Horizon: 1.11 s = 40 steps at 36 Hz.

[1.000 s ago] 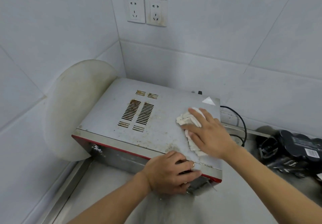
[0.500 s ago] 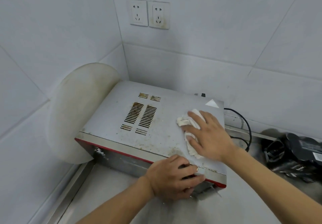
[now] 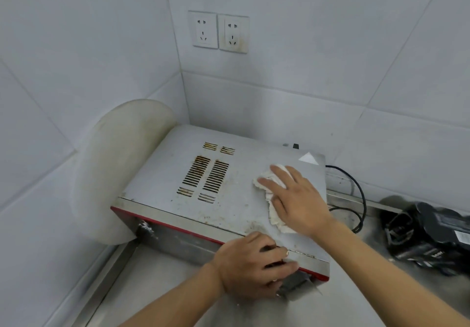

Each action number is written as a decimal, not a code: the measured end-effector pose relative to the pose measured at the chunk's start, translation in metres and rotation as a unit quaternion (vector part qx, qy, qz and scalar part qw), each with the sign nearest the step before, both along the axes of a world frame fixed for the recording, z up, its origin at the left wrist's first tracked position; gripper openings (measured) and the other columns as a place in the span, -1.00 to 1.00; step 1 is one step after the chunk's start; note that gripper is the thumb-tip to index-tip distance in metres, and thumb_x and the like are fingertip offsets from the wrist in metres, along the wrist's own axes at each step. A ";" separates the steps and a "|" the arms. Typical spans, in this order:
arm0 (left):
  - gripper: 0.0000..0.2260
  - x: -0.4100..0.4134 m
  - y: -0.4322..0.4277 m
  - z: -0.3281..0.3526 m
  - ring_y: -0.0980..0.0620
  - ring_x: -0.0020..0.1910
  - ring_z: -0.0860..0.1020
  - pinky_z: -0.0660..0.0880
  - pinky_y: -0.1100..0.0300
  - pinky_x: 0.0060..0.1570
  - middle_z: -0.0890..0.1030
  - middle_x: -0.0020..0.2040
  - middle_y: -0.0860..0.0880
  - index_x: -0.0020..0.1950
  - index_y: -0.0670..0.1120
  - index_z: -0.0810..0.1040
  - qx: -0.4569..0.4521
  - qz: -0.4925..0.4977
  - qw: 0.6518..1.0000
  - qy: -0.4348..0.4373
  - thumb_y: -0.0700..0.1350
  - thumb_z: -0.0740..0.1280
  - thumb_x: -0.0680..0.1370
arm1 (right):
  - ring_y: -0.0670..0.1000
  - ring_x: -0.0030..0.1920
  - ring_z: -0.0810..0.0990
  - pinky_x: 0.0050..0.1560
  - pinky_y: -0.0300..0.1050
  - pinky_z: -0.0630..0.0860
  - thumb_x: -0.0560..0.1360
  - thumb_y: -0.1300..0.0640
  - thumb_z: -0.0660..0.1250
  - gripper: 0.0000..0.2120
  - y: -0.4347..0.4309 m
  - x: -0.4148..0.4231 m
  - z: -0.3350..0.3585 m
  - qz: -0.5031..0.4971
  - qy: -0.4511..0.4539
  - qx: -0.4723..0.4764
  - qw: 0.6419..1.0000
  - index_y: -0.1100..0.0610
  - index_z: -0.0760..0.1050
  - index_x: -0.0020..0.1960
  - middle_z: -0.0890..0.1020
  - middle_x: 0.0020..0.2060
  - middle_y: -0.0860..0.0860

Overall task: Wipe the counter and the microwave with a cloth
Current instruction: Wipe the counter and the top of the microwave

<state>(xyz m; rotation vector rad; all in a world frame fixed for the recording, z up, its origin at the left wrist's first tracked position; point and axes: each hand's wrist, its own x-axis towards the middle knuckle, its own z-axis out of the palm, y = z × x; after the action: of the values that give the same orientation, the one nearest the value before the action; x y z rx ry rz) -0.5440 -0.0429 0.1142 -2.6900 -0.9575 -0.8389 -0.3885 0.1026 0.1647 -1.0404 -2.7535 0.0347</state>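
Spread flat, the right hand [image 3: 297,199] presses a crumpled white cloth [image 3: 276,215] onto the right side of the microwave [image 3: 178,169] top, just right of the rusty vent slots [image 3: 206,176]. The left hand [image 3: 249,265] curls its fingers over the microwave's front top edge near the right corner, gripping it. Brown specks mark the metal between the 2 hands. The microwave sits on the steel counter [image 3: 165,288] in a tiled corner, with a pale round board [image 3: 114,169] leaning against the left wall beside it. 2 wall sockets [image 3: 218,32] sit above; a black cable [image 3: 356,194] and a black device [image 3: 432,235] lie to the right.
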 end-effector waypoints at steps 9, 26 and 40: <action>-0.69 -0.003 -0.002 -0.003 -0.05 -0.02 0.51 0.52 0.07 -0.06 0.61 0.15 -0.05 0.31 0.00 0.64 -0.015 0.005 1.000 0.026 0.06 0.35 0.61 | 0.38 0.35 0.34 0.23 0.26 0.45 0.59 -0.05 0.12 -0.55 0.046 -0.049 0.010 -0.079 -0.027 -0.033 0.996 -0.07 0.47 0.45 0.33 0.51 0.15; -0.74 0.000 -0.001 -0.003 -0.06 -0.05 0.50 0.49 0.08 -0.06 0.62 0.12 -0.03 0.26 -0.01 0.67 -0.013 0.004 1.000 0.000 0.01 0.35 0.61 | 0.30 0.31 0.39 0.18 0.24 0.52 0.49 -0.13 -0.06 -0.37 0.033 -0.072 0.010 -0.028 -0.012 -0.040 0.999 -0.08 0.45 0.47 0.42 0.46 0.10; -0.71 -0.003 0.000 -0.003 -0.07 -0.03 0.53 0.48 0.08 -0.06 0.62 0.14 -0.03 0.30 0.01 0.65 -0.010 0.008 1.000 0.015 0.03 0.32 0.63 | 0.24 0.24 0.46 0.08 0.20 0.58 0.52 -0.08 0.06 -0.48 0.020 -0.065 0.009 0.029 0.028 -0.042 0.998 -0.10 0.56 0.38 0.48 0.40 0.09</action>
<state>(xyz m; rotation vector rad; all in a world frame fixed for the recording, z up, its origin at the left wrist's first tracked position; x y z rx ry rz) -0.5473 -0.0432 0.1109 -2.7008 -0.9839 -0.7883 -0.4531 0.1226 0.1733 -0.9638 -2.7527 0.1855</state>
